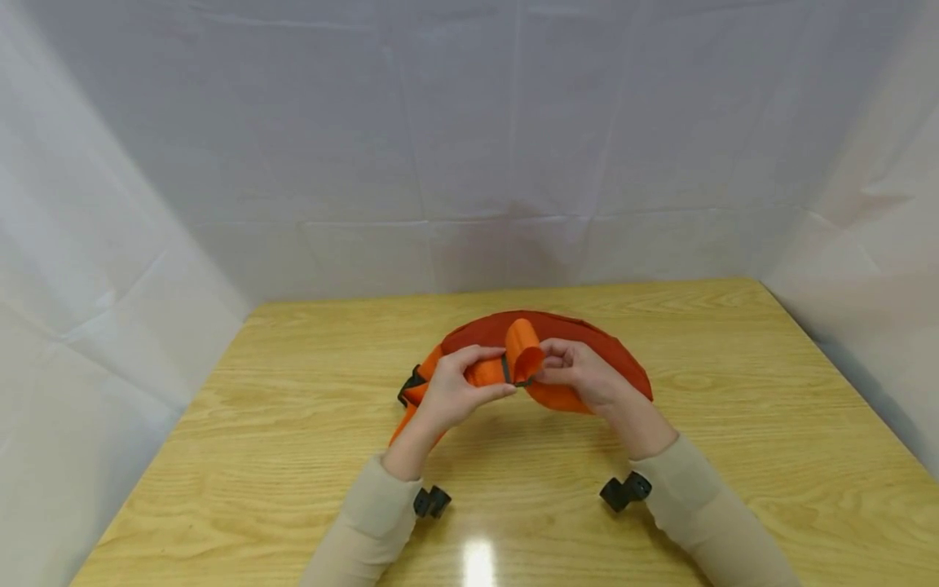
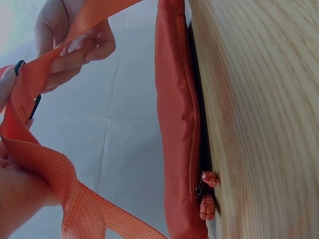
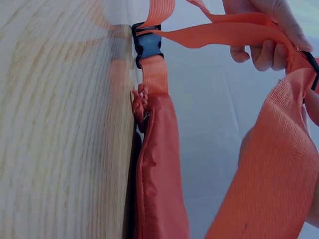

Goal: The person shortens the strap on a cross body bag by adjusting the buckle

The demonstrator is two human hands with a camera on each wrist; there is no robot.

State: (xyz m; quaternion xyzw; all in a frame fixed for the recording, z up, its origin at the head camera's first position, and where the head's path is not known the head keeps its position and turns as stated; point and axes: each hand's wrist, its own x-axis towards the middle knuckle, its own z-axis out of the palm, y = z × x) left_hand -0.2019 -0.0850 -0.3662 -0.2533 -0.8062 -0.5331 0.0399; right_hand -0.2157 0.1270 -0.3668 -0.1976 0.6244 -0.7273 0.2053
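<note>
A red-orange waist bag (image 1: 477, 328) lies on the table beyond both hands, its curved edge facing the back. Above it my left hand (image 1: 453, 387) grips the bag's orange strap (image 1: 484, 372), fingers on the far side and thumb on the near side. The strap passes through a dark slider (image 1: 506, 368) and rises in a loop just right of it. My right hand (image 1: 587, 377) pinches the strap beside that loop, its fingertips near the slider. A black side-release buckle (image 3: 148, 47) is fastened at the bag's left end. Zipper pulls (image 2: 207, 207) hang by the bag's zipper.
The wooden table (image 1: 293, 456) has white sheeting (image 1: 469, 163) behind it and at both sides. A small black camera (image 1: 433, 501) sits at my left wrist, and another (image 1: 625, 491) at my right.
</note>
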